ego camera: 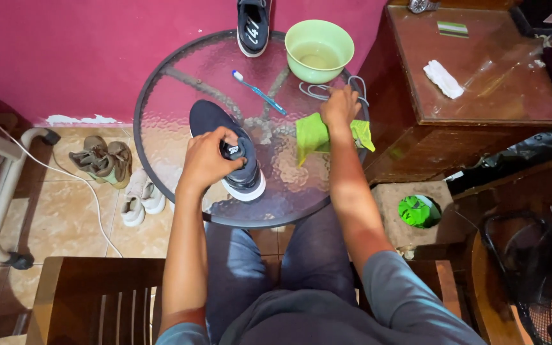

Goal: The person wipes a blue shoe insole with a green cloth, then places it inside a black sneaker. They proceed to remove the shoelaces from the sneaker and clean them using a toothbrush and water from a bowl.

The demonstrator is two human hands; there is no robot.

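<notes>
Sneaker (228, 150) sits gripped by your left hand (207, 160) on the desk (161, 96) while your right hand's (340, 107) fingers close on the green cloth (314, 135); bring it over to wipe.

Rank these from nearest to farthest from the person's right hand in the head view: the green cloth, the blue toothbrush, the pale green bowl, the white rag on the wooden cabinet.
From the right hand:
1. Green cloth, touching, just beneath it.
2. Blue toothbrush, to its left on the round glass table.
3. Pale green bowl, beyond it at the table's far edge; close to the toothbrush's rank.
4. White rag, off right on the wooden cabinet.
</notes>
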